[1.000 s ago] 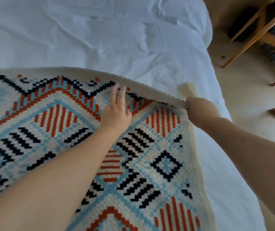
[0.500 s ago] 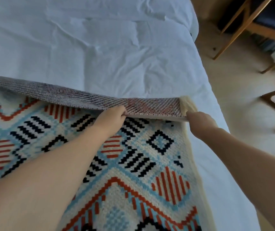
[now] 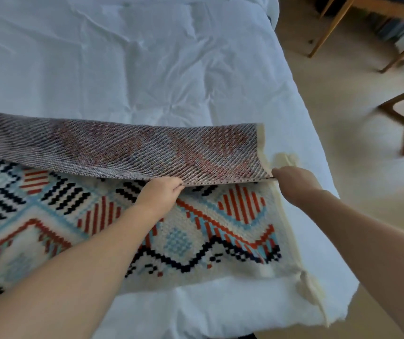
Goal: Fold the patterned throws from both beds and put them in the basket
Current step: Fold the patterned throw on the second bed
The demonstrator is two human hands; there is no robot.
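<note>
Gripping the folded-over edge of the patterned throw (image 3: 147, 152), left hand (image 3: 161, 194) and right hand (image 3: 294, 182) both curl tight round it, grey underside up, fold running left-right across the white bed (image 3: 147, 69).

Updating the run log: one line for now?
fold underway | left hand grips throw edge | right hand grips its corner | bed beneath

Patterned throw (image 3: 196, 231) on bed, far edge folded over (grey underside up)
</note>
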